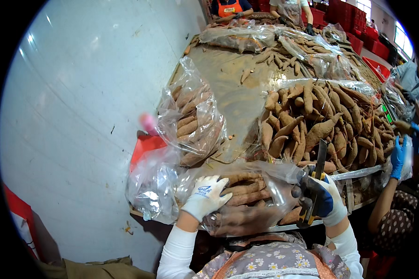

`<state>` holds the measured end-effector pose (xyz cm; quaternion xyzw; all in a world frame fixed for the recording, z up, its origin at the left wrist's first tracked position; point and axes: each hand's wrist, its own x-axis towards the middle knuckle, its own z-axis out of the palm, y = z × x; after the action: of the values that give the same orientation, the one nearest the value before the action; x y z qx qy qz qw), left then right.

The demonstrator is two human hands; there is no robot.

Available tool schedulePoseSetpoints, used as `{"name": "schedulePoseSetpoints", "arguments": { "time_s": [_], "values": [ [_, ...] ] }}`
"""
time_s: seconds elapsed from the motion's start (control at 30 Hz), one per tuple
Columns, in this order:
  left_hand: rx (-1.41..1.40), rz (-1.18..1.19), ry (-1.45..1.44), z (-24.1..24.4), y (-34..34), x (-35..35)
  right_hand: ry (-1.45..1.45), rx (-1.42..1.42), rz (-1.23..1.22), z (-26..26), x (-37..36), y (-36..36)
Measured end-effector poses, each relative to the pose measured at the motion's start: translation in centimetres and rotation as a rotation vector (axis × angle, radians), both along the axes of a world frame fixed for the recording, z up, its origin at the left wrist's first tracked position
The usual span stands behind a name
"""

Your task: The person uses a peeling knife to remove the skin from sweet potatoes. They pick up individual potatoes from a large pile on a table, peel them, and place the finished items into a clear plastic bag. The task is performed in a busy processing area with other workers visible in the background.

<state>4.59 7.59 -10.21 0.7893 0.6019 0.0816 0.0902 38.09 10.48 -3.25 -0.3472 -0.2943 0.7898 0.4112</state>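
In front of me lies a clear plastic bag (279, 195) with long brown root tubers (246, 191) in it. Its mouth gapes towards the top. My left hand (206, 197), in a white work glove, rests on the left side of the bag with fingers spread, the fingertips against the tubers. At the bag's right side my right hand (330, 200), gloved in white and blue, grips a utility knife (316, 188) with a black and yellow handle. The dark blade points up and away from me. Whether the right fingers also pinch the plastic is hard to tell.
A large heap of tubers (317, 129) lies on plastic at the right. Another filled bag (195, 122) stands left, beside crumpled plastic (153, 185) and a red crate (145, 148). A pale wall (83, 122) borders the table. A co-worker's blue-gloved hand (399, 158) is at right.
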Motion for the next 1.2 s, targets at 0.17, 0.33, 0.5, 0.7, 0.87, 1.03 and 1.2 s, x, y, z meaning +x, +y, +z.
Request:
{"name": "schedulePoseSetpoints", "arguments": {
  "time_s": [0.17,0.33,0.5,0.7,0.87,1.03,1.2],
  "values": [
    [0.348,0.188,-0.316,3.4,-4.2,-0.5,-0.107,0.069,0.102,4.3,-1.3,-1.3],
    [0.635,0.835,0.016,-0.5,-5.1,-1.7,-0.105,0.043,0.271,6.5,-3.3,-0.8],
    [0.326,0.943,-1.511,-9.4,-6.8,-7.8,-0.118,0.062,0.414,7.2,-5.6,-0.5],
    [0.264,0.634,-1.552,4.4,-8.1,-2.3,-0.008,0.020,0.612,3.7,-10.9,0.4],
    [0.435,0.261,-0.722,10.9,-6.9,3.0,0.004,0.056,0.544,2.5,-14.2,0.1],
    [0.507,0.197,-0.425,14.6,-10.5,3.7,0.510,0.052,0.493,4.8,-17.4,-1.0],
    [0.512,0.395,-0.887,11.4,-10.6,3.5,0.364,0.219,0.491,10.7,-13.6,1.3]
  ]
}}
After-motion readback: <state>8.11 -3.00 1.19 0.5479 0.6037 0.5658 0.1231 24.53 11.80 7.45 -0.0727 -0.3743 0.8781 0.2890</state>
